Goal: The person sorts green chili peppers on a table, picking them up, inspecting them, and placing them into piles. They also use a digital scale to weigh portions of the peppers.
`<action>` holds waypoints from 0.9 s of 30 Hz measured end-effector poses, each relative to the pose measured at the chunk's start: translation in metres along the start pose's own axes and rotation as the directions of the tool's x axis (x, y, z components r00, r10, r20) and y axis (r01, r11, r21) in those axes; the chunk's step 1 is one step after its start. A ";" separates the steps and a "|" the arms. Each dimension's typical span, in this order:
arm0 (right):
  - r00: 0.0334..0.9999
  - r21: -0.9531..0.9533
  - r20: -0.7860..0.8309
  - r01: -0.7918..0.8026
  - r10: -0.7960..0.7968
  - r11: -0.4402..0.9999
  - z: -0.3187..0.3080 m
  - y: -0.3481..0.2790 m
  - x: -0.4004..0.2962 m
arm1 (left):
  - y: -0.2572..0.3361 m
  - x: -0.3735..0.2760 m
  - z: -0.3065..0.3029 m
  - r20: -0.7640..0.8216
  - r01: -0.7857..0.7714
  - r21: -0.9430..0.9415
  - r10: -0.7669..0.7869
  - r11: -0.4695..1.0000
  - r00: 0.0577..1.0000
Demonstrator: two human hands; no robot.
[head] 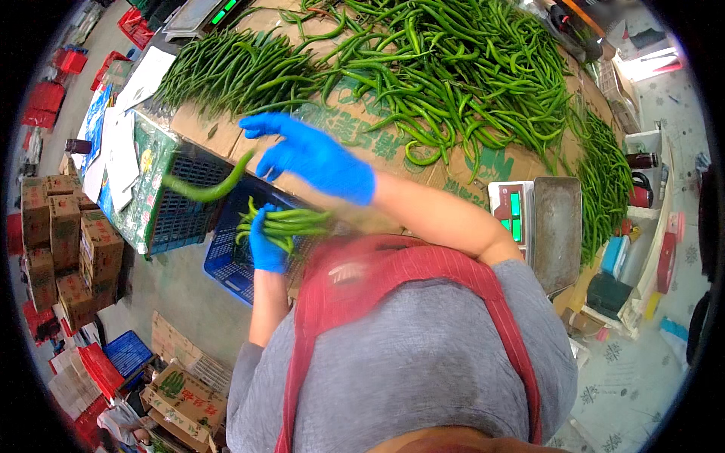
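Observation:
My left hand [267, 240], in a blue glove, is closed around a bunch of long green chili peppers [294, 222] above a blue plastic crate [226, 272]. My right hand [311, 156], also gloved in blue, is over the edge of the cardboard-covered table with its fingers apart and nothing in them. A single curved green pepper [212, 189], blurred, is in the air left of the right hand, apart from its fingers. A large heap of green peppers [453, 73] lies on the cardboard [362, 127], and a neater pile of thin peppers [243, 71] lies at the upper left.
A digital scale [558, 226] with a metal pan stands on the right, beside more peppers [603, 175]. Another scale [195, 17] is at the upper left. Papers [119, 153] lie on a green-sided stand at the left. Cardboard boxes [96, 249] are stacked on the floor.

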State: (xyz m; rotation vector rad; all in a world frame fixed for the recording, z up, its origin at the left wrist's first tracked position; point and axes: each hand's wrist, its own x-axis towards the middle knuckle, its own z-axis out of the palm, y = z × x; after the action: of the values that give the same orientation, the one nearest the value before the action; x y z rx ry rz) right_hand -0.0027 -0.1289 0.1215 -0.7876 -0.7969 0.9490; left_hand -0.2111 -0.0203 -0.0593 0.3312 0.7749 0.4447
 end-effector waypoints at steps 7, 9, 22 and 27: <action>0.852 -0.762 -0.523 -0.459 -0.017 0.457 -0.160 0.050 -0.043 | -0.012 -0.049 -0.033 -0.039 -0.067 -0.066 0.065 0.996 0.997; 0.806 -0.808 -0.589 -0.585 0.053 -0.071 -0.208 0.068 -0.055 | -0.003 -0.063 -0.028 -0.029 -0.114 -0.035 0.113 0.993 0.993; 0.926 0.102 -0.372 -0.030 0.066 0.994 -0.118 -0.001 -0.155 | -0.002 -0.038 0.092 0.276 -0.016 0.000 0.015 1.000 0.961; 0.962 -0.467 -0.210 0.059 -0.175 0.882 -0.088 -0.014 -0.154 | -0.033 -0.023 0.166 0.433 0.098 0.285 -0.220 0.953 0.874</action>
State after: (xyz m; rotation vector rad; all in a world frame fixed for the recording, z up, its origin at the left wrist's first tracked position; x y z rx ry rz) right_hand 0.0221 -0.2924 0.0562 -1.2287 -0.8497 0.5379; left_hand -0.0953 -0.0802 0.0514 0.5855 0.3842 0.0944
